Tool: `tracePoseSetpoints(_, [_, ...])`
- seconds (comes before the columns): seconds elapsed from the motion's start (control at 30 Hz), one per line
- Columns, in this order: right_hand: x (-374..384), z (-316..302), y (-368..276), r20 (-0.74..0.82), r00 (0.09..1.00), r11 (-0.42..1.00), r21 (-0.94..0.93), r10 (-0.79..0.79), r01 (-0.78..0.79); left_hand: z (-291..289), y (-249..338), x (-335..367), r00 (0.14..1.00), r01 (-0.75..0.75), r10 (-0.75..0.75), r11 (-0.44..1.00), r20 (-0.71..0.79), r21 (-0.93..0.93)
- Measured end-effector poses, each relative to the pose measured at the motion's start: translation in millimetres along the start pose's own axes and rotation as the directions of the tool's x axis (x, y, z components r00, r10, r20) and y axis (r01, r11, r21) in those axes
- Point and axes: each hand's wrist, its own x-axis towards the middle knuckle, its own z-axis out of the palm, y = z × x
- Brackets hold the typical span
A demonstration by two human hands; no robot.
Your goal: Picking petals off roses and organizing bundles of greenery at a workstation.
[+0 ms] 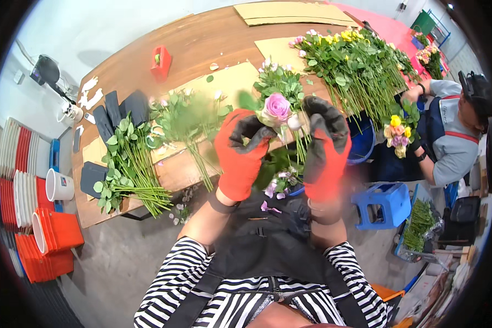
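Note:
A pink-purple rose (277, 108) with pale green outer petals is held up in front of me. My left hand (242, 156), in a red and black work glove, is curled closed at the left side of the rose, just under its bloom. To the right of the flower, my right hand (329, 150) in a matching glove has its fingers bent together. A pale petal or bud (294, 122) shows by those fingertips; whether they grip it is unclear. Blurred dark leaves hang below my left hand. Loose purple petals (270, 190) lie lower down, near my apron.
Rose bundles with green stems (139, 158) lie on the wooden table (126, 63), beside a red holder (160, 64). More roses (355, 65) are piled at right. A co-worker (448, 126) holds a mixed bunch (398, 134). A blue stool (382, 205) and orange bins (57, 229) stand below.

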Motion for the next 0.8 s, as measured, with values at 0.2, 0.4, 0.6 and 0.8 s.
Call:
tracePoseSetpoints(0.2, [-6,16,-36,0.287,0.927,0.852,-0.394,-0.241,0.344,5,-1,-4,0.992,-0.124,0.124,0.989,0.006,0.084])
tracePoseSetpoints(0.4, [-17,12,-23,0.204,0.946,0.721,-0.612,-0.251,0.324,5,-10,-19,0.999,-0.037,0.033,0.992,0.033,0.123])
tracePoseSetpoints(0.6, [-25,-1,-8,0.39,0.812,0.453,-0.685,-0.433,0.571,4,-14,-28,0.992,0.12,-0.11,0.971,0.059,-0.208])
tracePoseSetpoints(0.8, [-25,-17,14,0.126,0.965,0.967,-0.085,-0.228,0.24,1,-11,-25,0.887,0.453,-0.443,0.775,0.134,-0.441])
